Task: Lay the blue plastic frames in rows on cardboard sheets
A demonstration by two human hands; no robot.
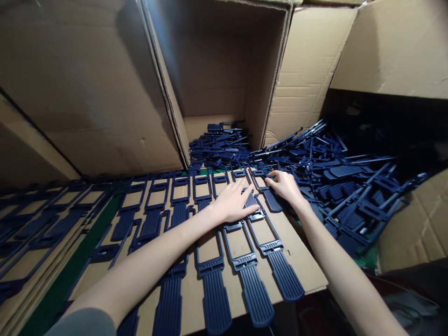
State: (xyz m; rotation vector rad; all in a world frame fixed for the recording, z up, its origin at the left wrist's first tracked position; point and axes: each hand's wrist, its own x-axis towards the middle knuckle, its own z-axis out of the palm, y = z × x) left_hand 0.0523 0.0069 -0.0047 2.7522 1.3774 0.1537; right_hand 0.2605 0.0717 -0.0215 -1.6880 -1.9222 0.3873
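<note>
Dark blue plastic parts, each with a rectangular frame and a ribbed paddle, lie in rows on a cardboard sheet (pixel 292 228). My left hand (pixel 235 201) rests flat over the far row, palm down with its fingers spread. My right hand (pixel 284 185) is at the far right end of that row, its thumb and fingers pinched on the frame of a blue part (pixel 259 181). That part's paddle points toward me. In front of my left hand lies another blue part (pixel 255 289), its paddle over the sheet's near edge.
Loose blue parts (pixel 350 186) are heaped at the right, with a smaller pile (pixel 220 147) by an open cardboard box (pixel 213 65). Tall cardboard walls (pixel 87 84) stand behind. More parts lie on stacked sheets at the left, past a green strip (pixel 80 252).
</note>
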